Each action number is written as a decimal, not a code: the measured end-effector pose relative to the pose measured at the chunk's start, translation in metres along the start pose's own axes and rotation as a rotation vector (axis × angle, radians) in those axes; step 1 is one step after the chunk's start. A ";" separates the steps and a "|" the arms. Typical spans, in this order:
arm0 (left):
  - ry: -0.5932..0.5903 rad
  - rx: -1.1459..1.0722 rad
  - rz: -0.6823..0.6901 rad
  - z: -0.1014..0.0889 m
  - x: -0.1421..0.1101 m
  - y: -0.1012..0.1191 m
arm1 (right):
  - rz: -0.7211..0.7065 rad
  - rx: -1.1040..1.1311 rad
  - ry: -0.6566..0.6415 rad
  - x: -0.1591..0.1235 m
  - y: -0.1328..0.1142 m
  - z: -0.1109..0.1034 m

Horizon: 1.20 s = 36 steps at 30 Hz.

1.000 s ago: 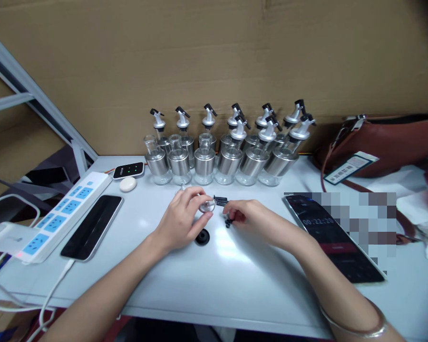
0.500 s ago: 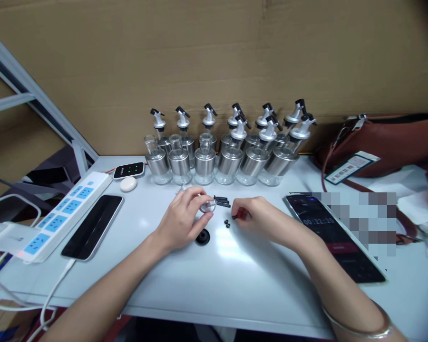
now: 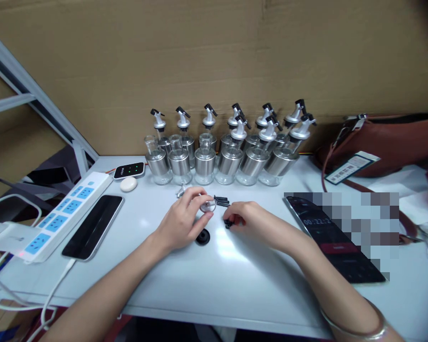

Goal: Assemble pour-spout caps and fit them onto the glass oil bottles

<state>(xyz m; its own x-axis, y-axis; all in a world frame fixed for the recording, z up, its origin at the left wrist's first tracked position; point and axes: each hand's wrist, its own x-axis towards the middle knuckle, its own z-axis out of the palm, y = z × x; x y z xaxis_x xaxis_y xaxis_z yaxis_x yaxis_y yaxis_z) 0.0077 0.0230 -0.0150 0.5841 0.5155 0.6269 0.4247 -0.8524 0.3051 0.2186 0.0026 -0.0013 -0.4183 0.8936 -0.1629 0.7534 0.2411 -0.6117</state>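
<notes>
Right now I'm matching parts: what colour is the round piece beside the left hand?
The round piece is black, best seen in the head view.

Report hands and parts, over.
Left hand gripping silver spout piece. Right hand at small black pieces. Black ring close below left fingers; bottles stand behind.

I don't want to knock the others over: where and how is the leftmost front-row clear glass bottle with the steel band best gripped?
Probably around the steel band of the glass bottle, coming from the front left. The band is broad and roughly cylindrical, and the bottle stands upright; the next front-row bottle crowds its right side, and its open neck is narrower.
</notes>
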 end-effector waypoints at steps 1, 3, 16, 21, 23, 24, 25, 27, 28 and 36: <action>0.009 -0.023 0.001 0.000 0.000 0.000 | -0.002 0.003 0.001 0.000 0.000 0.000; 0.036 -0.067 0.002 0.001 0.001 0.000 | -0.019 0.009 0.024 -0.001 0.000 -0.003; 0.172 -0.169 -0.007 0.011 -0.002 0.001 | -0.163 0.826 0.245 0.004 -0.018 0.016; 0.144 -0.073 0.074 0.008 0.002 -0.001 | -0.126 1.008 0.215 0.008 -0.025 0.023; 0.133 -0.018 0.046 0.006 0.003 -0.002 | -0.099 1.061 0.217 0.008 -0.027 0.023; 0.122 0.013 0.037 0.006 0.003 -0.003 | -0.082 1.084 0.224 0.008 -0.028 0.022; 0.105 0.040 0.035 0.005 0.003 -0.003 | -0.061 1.099 0.233 0.008 -0.029 0.022; 0.064 0.072 0.034 0.003 0.004 -0.003 | -0.015 1.110 0.245 0.007 -0.030 0.021; 0.048 0.078 0.030 0.002 0.004 -0.002 | 0.004 1.111 0.248 0.007 -0.030 0.020; -0.099 0.051 -0.023 0.000 0.003 -0.005 | -0.011 1.098 0.288 0.005 -0.034 0.019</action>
<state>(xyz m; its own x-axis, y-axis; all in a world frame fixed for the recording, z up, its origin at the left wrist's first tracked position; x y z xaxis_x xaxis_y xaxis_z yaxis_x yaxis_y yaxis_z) 0.0074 0.0286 -0.0152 0.6383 0.5430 0.5456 0.4720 -0.8360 0.2799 0.1812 -0.0086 0.0035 -0.1829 0.9815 -0.0564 -0.1616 -0.0866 -0.9831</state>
